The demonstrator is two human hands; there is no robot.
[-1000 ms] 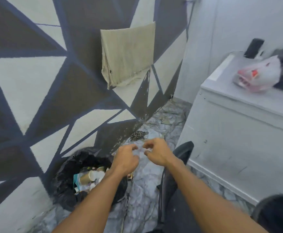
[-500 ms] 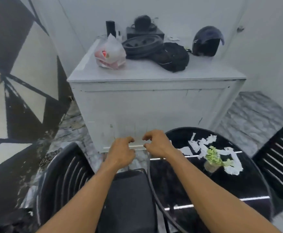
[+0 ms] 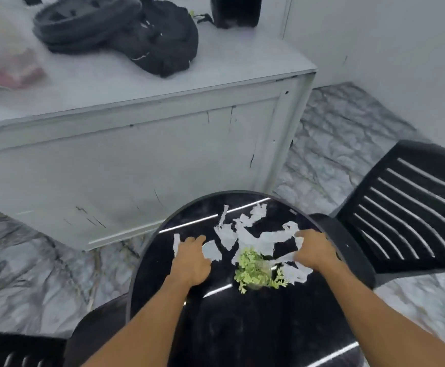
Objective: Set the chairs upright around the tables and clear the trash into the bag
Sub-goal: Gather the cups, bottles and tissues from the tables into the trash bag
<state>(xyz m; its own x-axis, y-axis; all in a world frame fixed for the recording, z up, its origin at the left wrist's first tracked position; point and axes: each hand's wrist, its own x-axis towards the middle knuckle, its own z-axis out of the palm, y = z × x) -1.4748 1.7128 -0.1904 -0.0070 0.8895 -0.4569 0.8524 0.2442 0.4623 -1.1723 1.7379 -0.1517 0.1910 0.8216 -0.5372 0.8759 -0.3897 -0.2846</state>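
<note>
Torn paper scraps [image 3: 245, 235] are lying scattered on the round black desk [image 3: 160, 276] around a green plant [image 3: 253, 270]. Left grip [image 3: 191, 258] is resting curled beside one scrap, and right grip [image 3: 314, 251] is curling onto others. Whether either is pinching paper, cannot tell. A black chair [image 3: 414, 207] is standing upright beside the desk.

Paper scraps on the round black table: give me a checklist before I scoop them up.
1. Paper scraps within reach: ok, left hand and right hand are both at them.
2. Grip on scraps: cannot tell, the fingers are blurred.
3. Plant out of the way: not ok, it stands among the scraps between the hands.
4. Trash bag in sight: not ok, not in this view.
</note>
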